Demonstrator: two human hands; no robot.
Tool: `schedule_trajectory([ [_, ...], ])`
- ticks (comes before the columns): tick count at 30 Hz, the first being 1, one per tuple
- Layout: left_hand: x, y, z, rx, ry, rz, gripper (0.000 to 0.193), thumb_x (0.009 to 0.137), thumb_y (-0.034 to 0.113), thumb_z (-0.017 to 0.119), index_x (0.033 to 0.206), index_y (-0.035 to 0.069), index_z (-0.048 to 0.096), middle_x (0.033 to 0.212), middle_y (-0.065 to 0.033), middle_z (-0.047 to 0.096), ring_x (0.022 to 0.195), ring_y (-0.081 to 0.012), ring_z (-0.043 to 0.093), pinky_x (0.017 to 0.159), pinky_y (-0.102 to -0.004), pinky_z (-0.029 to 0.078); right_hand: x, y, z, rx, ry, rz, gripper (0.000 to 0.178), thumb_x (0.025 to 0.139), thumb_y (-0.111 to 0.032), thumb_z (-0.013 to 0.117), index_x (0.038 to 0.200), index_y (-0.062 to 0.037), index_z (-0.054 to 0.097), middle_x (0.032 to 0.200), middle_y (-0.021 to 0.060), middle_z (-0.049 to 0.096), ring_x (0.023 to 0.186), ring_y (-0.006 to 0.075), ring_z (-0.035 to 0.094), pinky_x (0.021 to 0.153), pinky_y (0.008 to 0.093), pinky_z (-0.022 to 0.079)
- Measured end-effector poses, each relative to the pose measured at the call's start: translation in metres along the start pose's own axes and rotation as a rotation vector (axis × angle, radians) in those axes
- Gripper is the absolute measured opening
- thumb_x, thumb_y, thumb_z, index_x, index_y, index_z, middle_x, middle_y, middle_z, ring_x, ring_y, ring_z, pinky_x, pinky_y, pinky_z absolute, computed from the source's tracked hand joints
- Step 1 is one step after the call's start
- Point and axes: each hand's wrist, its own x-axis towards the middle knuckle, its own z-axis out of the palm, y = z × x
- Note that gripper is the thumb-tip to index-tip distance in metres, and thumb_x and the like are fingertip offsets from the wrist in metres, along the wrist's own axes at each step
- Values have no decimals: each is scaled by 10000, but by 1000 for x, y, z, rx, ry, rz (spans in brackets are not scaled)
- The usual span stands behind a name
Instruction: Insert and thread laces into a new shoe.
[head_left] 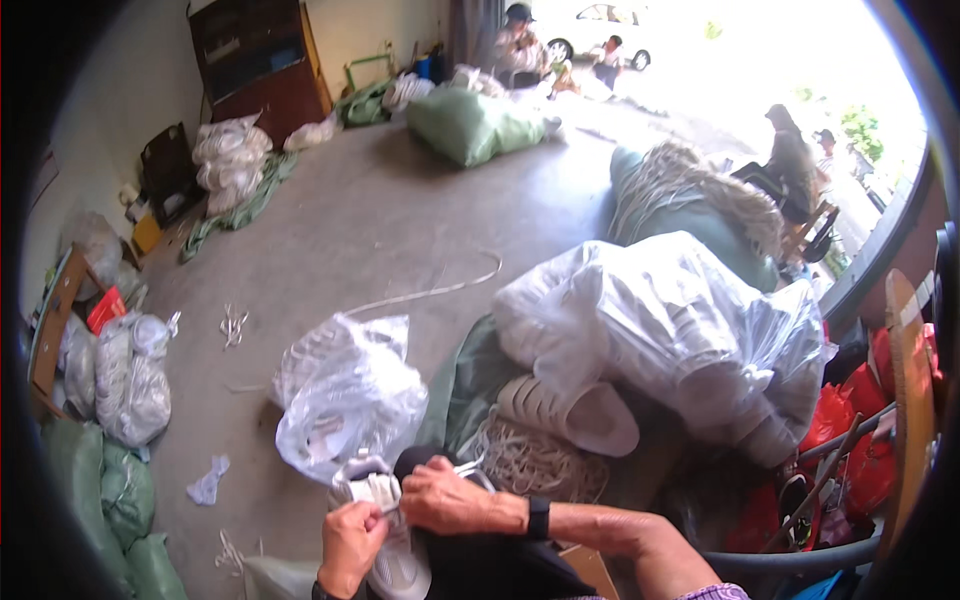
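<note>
Work is centred on a white shoe [401,568] at the lower centre of the frame, toe toward the bottom edge, with both hands at its upper. The step in hand looks like lacing or tightening — a judgement from the pose and from the pile of laces [545,465] just right of the hands. The next move would seem to call for a steady shoe and a firm pull on whatever strand is being worked.

The left hand [350,548] is closed, thumb pressed to the bent forefinger, gripping at the shoe's upper; whether a lace or the edge itself lies in that pinch is too small to tell. The right hand [442,496], back toward the camera and a watch [539,518] on its wrist, is bent over the shoe's right side with its fingertips hidden — I cannot tell how far it is closed, or on what.

Above the shoe sits a clear bag [352,405]; right of centre, a large bag [640,320] bulges above more white shoes [603,420].
</note>
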Motion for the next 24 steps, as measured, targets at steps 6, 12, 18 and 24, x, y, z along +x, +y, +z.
schedule_trajectory([
  [6, 3, 16, 4, -107, -14, 75, 159, 793, 94, 621, 929, 27, 667, 821, -181, 636, 728, -311, 631, 685, -387, 511, -10, 2, 9, 11, -102, 29, 140, 742, -232, 646, 684, -148, 552, 772, 0, 503, 799, 188, 480, 732, 382, 317],
  [12, 6, 9, 7, 16, -114, 97, 174, 787, 97, 623, 934, 12, 661, 866, -198, 635, 784, -314, 632, 717, -396, 508, -6, 2, 12, -43, -27, -13, 61, 729, -202, 586, 688, -157, 586, 779, 4, 523, 808, 189, 483, 725, 377, 324],
  [18, 9, 5, 14, 49, -14, 136, 76, 713, 80, 640, 731, 6, 645, 665, -162, 553, 643, -322, 575, 593, -413, 457, -7, 2, 11, -40, -3, 51, 48, 758, -191, 576, 766, -149, 598, 792, 4, 521, 822, 191, 493, 745, 381, 326],
  [24, 18, 9, 12, 50, -88, 144, 94, 742, 95, 613, 742, 10, 653, 661, -178, 539, 651, -345, 562, 605, -428, 448, -4, 1, 10, -128, -7, 94, 119, 774, -254, 641, 813, -145, 611, 803, 16, 507, 802, 192, 472, 761, 366, 318],
])
